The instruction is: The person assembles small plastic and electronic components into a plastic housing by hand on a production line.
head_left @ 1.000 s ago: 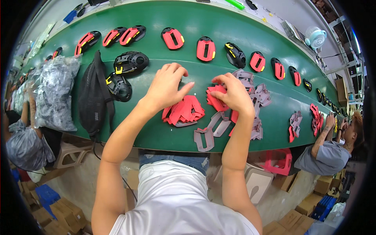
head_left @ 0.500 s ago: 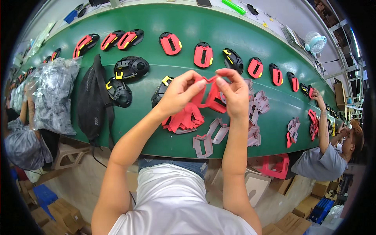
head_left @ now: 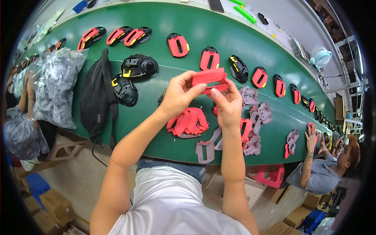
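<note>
Above the green table, both my hands grip a bent red plastic cover (head_left: 208,76) with a long opening. My left hand (head_left: 179,93) pinches its left end between thumb and fingers. At its right end, my right hand (head_left: 228,102) closes thumb and fingers on the lower edge. Beneath my hands lies a heap of red strips (head_left: 188,120). Greyish-pink plastic frames (head_left: 205,152) lie nearer to me, and more greyish frames (head_left: 263,112) are piled with red ones right of my right hand. A black shell (head_left: 161,97) is mostly hidden behind my left wrist.
Red-and-black assembled shells (head_left: 210,58) form a row along the green table (head_left: 168,72). To the left are black shells (head_left: 140,66), a black bag (head_left: 95,96) and a clear plastic bag of parts (head_left: 56,88). A co-worker (head_left: 319,172) sits at the right.
Between my hands the red cover has been turned, so its long side now faces up. The co-worker's hand has come back from the row of shells toward the near table edge.
</note>
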A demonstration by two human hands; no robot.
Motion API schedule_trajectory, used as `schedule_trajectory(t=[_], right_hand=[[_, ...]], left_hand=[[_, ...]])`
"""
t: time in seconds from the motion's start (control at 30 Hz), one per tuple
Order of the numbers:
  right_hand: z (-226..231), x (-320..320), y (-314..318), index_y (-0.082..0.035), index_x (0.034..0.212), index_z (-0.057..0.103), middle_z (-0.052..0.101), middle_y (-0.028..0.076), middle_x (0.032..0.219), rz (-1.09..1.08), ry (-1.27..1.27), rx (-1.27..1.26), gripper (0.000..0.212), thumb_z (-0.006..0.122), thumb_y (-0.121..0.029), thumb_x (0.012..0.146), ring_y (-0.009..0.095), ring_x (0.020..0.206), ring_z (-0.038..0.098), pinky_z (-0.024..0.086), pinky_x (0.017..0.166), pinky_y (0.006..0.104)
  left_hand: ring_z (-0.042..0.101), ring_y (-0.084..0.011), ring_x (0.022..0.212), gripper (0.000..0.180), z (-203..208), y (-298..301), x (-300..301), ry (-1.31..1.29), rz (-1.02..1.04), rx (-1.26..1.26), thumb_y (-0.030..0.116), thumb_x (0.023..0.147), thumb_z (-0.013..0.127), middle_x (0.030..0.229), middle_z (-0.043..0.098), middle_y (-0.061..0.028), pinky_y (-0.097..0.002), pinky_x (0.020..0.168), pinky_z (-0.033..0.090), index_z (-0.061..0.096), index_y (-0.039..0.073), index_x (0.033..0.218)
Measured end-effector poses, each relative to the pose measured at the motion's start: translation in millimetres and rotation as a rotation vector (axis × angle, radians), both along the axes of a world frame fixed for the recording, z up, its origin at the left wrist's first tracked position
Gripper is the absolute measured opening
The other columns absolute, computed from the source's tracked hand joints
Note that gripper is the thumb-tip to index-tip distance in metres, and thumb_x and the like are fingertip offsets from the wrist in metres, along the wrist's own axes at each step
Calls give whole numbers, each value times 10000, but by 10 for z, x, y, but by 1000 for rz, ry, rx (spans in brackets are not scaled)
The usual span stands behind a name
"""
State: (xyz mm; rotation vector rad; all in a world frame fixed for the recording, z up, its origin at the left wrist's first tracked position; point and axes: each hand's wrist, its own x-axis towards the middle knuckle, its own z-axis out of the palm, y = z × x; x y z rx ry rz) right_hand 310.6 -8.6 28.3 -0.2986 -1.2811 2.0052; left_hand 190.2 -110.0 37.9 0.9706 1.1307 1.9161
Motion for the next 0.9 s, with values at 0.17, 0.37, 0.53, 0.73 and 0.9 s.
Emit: schedule_trajectory(t=[0.17, 0.37, 0.53, 0.73, 0.9], right_hand=[[92, 26, -58, 24, 1141, 509, 586, 100, 1051, 168, -108, 72, 402, 674, 6, 776, 142, 921, 595, 494, 798, 271], [58, 47, 13, 26, 1049, 535, 607, 72, 971, 189, -179, 244, 237, 623, -71, 851, 116, 836, 591, 476, 737, 228], [38, 36, -93, 25, 997, 511, 617, 67, 836, -9, -99, 179, 157, 566, -90, 905, 94, 734, 580, 475, 679, 222], [5, 42, -151, 12, 940, 525, 610, 48, 799, -15, -160, 338, 131, 556, -113, 910, 76, 696, 555, 453, 634, 214], [-46, 69, -230, 23, 796, 536, 550, 89, 618, -323, -289, 801, 163, 526, -99, 904, 135, 516, 502, 389, 490, 262]], left_hand=[[605, -119, 879, 316, 46, -67, -132, -217, -85, -6, 78, 807, 655, 984, 630, -89, -250, 771, 484, 557, -62, 1073], [624, -122, 775, 269, 130, -149, -218, 148, -215, -343, 123, 770, 713, 865, 647, -90, -249, 687, 507, 607, -43, 952], [593, -101, 787, 207, 12, -31, -21, -19, -20, -104, 135, 851, 635, 894, 633, -68, -239, 721, 488, 593, -30, 969], [430, -118, 485, 266, -27, -17, 193, 496, 286, -68, 188, 954, 453, 530, 437, -62, -314, 465, 346, 464, -3, 769], [394, -148, 466, 288, -87, 21, 260, 610, 313, -103, 192, 952, 452, 538, 416, -67, -321, 447, 325, 424, -9, 748]])
